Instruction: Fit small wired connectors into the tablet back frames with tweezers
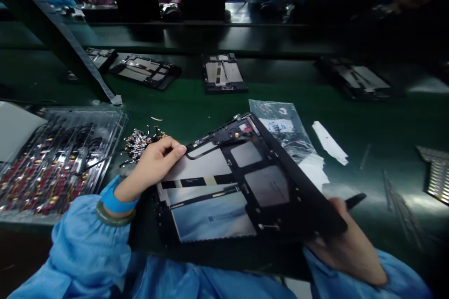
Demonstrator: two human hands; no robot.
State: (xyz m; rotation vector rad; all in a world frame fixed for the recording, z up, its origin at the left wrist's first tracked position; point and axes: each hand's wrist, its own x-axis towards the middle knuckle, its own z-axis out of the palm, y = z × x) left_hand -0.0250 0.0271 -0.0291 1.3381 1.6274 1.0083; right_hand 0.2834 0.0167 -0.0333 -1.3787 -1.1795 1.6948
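A black tablet frame with grey panels lies tilted in front of me, its right edge raised. My left hand rests on its upper left corner, fingertips pinching a thin black cable that runs along the frame's top. My right hand supports the frame from beneath its right edge and also grips a black pen-like tool. Both arms wear blue sleeves.
A clear tray of small red and gold parts sits at left, with a loose pile of parts beside it. A plastic bag and white strip lie behind the frame. More frames lie on the green belt. Other people work across it.
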